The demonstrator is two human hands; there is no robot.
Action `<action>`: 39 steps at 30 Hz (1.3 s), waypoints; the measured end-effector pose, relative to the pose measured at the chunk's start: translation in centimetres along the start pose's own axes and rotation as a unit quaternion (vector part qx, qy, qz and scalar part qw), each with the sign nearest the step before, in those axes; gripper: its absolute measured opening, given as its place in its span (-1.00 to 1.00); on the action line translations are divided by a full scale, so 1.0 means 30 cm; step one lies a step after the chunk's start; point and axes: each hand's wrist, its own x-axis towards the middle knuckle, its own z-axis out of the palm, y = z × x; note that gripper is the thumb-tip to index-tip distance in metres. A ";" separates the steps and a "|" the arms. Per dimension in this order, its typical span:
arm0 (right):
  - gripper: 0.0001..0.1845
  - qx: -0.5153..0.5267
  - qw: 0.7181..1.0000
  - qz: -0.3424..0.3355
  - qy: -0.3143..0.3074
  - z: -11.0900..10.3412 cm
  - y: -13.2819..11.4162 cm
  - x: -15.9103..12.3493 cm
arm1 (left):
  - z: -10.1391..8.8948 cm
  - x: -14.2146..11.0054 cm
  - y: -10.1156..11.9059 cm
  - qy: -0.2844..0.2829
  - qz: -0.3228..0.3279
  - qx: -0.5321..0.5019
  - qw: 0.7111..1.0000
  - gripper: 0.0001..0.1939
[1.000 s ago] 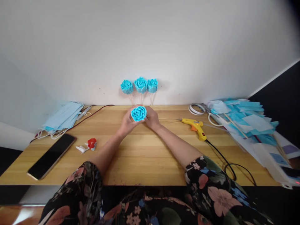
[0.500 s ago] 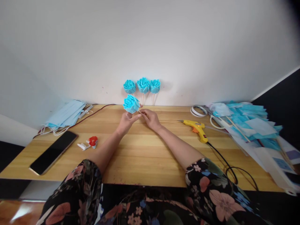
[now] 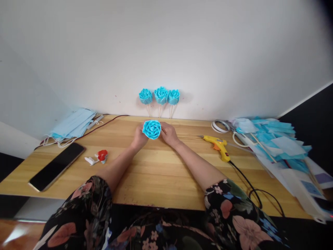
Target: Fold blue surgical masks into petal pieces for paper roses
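Observation:
A blue fabric rose [image 3: 152, 129] faces me above the far middle of the wooden table [image 3: 161, 173]. My left hand [image 3: 139, 138] cups it from the left, fingers closed round its underside. My right hand [image 3: 168, 133] grips it from the right, fingers curled. Its stick is hidden behind my hands. Three finished blue roses on sticks [image 3: 159, 96] lean against the white wall just beyond.
A yellow glue gun [image 3: 218, 144] with a black cord lies to the right, beside tape rolls [image 3: 219, 125] and a heap of blue mask pieces [image 3: 273, 135]. At the left lie a stack of masks [image 3: 71, 124], a phone [image 3: 56, 166] and red-white scraps [image 3: 99, 158].
Half a second ago the rose was tilted up to the left on its stick. Now it has turned back to face me, held low between both hands.

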 end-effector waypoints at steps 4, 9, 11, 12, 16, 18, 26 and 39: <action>-0.60 0.010 1.000 0.007 -0.019 0.007 0.010 -0.003 | -0.010 -0.004 0.027 -0.036 0.009 0.020 0.999 -0.70; -0.69 0.009 0.999 0.021 -0.041 0.013 0.017 -0.006 | -0.014 -0.006 0.043 -0.048 0.008 0.034 0.998 -0.72; -0.71 0.009 0.998 0.031 -0.047 0.012 0.014 -0.006 | -0.015 -0.007 0.043 -0.049 0.002 0.029 0.998 -0.70; -0.71 0.009 0.998 0.035 -0.049 0.011 0.012 -0.006 | -0.016 -0.006 0.042 -0.050 -0.002 0.026 0.998 -0.69; -0.73 -0.006 0.998 0.046 -0.047 0.010 0.009 -0.005 | -0.018 -0.001 0.027 -0.060 0.008 0.028 0.998 -0.67; -0.70 -0.015 0.998 0.041 -0.034 0.012 0.013 -0.006 | -0.015 0.003 0.010 -0.051 0.029 0.032 0.998 -0.67; -0.46 -0.044 0.999 0.009 0.028 0.013 0.031 -0.009 | -0.011 0.001 -0.032 -0.017 0.057 0.058 0.996 -0.59; -0.65 -0.022 0.994 0.077 0.078 0.002 0.035 0.000 | -0.026 -0.003 0.070 -0.052 0.227 0.035 0.972 -0.13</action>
